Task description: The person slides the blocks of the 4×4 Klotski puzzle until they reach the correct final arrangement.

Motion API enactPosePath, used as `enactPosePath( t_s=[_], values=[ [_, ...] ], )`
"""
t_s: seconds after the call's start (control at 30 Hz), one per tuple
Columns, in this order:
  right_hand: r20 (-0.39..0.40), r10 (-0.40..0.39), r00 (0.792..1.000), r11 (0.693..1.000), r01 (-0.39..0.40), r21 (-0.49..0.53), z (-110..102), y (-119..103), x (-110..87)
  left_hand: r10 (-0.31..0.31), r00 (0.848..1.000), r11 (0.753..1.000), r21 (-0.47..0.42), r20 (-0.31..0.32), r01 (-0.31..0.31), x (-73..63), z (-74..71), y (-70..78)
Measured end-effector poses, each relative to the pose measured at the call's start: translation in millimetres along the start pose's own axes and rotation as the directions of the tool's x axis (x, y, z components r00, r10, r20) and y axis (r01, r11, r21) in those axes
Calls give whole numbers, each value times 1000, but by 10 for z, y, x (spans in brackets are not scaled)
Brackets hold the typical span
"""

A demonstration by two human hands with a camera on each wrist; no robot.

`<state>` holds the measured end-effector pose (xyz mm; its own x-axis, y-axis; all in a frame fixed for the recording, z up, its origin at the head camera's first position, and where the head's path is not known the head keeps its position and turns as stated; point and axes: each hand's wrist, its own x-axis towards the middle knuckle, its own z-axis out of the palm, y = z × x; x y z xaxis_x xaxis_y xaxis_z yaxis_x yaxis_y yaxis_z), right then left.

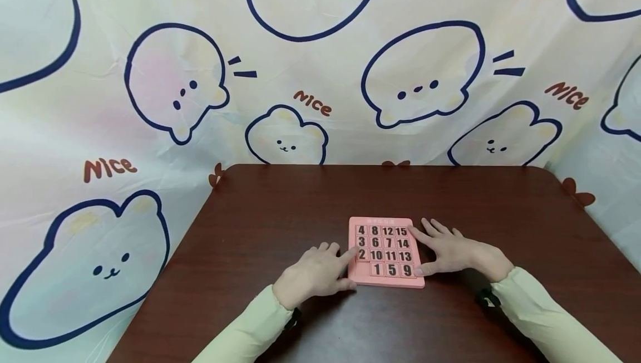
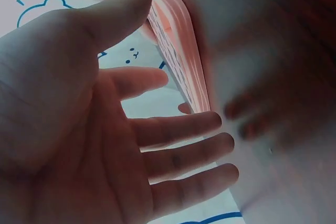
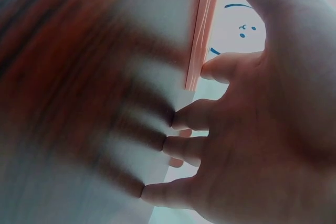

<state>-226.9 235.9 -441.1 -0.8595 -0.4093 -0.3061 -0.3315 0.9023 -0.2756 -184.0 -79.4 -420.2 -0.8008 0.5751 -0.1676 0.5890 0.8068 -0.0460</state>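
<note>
A pink sliding number puzzle [image 1: 386, 281] lies flat on the dark brown table. Its numbered tiles stand in rows, with a bare slot at the lower left beside the 1 tile [image 1: 377, 269]. My left hand [image 1: 317, 274] is at the puzzle's left side, its index fingertip over the left column near the 2 tile [image 1: 362, 254]; the thumb lies by the lower left corner. In the left wrist view the fingers of that hand are spread. My right hand [image 1: 450, 250] has its fingers spread at the right side, index finger near the upper right corner and thumb by the 9 tile [image 1: 407, 270].
The brown tabletop [image 1: 280, 201] stretches around the puzzle to its back edge. Behind it hangs a pale curtain [image 1: 345, 73] printed with blue-outlined cartoon figures. Dark bands show at both wrists below light sleeves [image 1: 250, 318].
</note>
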Motion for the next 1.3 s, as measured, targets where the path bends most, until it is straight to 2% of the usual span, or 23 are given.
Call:
enactPosePath(
  t_s=[0.3,0.8,1.03,1.3],
  values=[
    [2,0,1000,1000,0,3,21,5,1,-11,1000,1000,-5,22,11,-11,27,64],
    [-6,-5,1000,1000,5,8,14,-1,-4,-11,999,997,73,40,8,8,32,119],
    [-2,1,1000,1000,-1,10,11,-3,2,-11,996,1000,28,83,9,-38,-12,105],
    [0,4,1000,1000,-4,8,9,9,3,43,996,999,4,74,-44,-42,-67,50]
  ],
)
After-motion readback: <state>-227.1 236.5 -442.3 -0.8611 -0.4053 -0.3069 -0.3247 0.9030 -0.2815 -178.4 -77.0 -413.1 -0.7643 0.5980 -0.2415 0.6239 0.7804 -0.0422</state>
